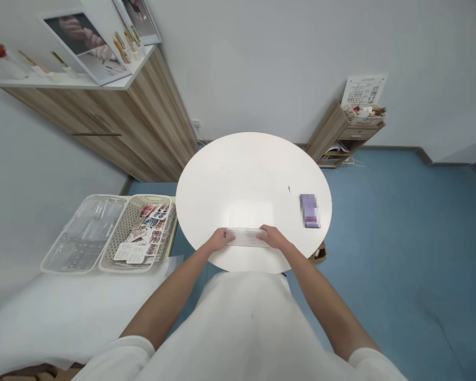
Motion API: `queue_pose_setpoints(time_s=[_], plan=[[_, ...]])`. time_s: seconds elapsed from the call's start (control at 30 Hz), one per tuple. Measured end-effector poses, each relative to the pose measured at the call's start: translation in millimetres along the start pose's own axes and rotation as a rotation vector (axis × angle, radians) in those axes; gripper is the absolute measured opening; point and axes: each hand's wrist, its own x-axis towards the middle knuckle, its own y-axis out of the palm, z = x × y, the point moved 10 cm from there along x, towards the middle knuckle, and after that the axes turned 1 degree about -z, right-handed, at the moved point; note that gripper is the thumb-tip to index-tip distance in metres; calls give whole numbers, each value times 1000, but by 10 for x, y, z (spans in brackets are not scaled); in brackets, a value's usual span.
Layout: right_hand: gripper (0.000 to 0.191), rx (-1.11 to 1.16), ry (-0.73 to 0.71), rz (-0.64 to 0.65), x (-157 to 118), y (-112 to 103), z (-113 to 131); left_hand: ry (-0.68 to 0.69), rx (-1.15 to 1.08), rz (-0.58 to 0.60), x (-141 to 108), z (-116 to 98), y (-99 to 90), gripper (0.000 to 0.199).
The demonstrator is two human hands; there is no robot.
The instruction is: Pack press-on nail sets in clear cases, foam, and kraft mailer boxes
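My left hand [221, 239] and my right hand [272, 237] are at the near side of a white round table [246, 159]. Between them lies a long, narrow, translucent plastic piece [246, 237], held at both ends. The fingers of each hand are closed on its end. Whether this piece is a folded box or a sheet I cannot tell. To the right of my right hand lies a flat purple object [310, 210], blurred over, on the table.
Left of the table stand a white basket of printed cards [143, 238] and a basket of clear plastic boxes [89, 227]. Behind are a wooden cabinet [158, 116] with framed pictures and a small shelf unit [329, 135]. An open cardboard box [320, 254] sits below the table's right edge.
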Motion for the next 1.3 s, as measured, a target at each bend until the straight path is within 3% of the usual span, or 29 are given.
queue_pose_setpoints(time_s=[0.13,0.4,0.6,0.7,0.77,0.83,0.93,1.0,1.1,1.2,1.3], plan=[[20,104,68,-6,128,-22,-161,-97,-121,-5,33,118,13,28],[25,169,147,-45,157,-6,-352,-239,-19,-69,94,316,-51,30],[32,136,153,-130,90,7,-345,-285,99,-88,70,312,-77,26],[38,113,155,-212,47,-35,-361,-277,214,-165,12,224,-129,26],[44,108,180,-312,-43,-119,-429,-227,310,-274,-52,85,-184,36],[51,120,239,-396,-183,-182,-546,-83,426,-337,-105,-156,-144,46],[60,212,343,-388,-374,-106,-727,241,585,-186,-148,-535,236,43],[63,312,389,-341,-436,19,-783,384,661,-39,-179,-645,527,42],[68,427,428,-328,-421,155,-774,428,756,48,-168,-626,751,45],[68,507,463,-389,-354,173,-751,410,818,51,-126,-559,808,49],[52,532,453,-388,-287,157,-686,418,844,49,-100,-552,809,52]])
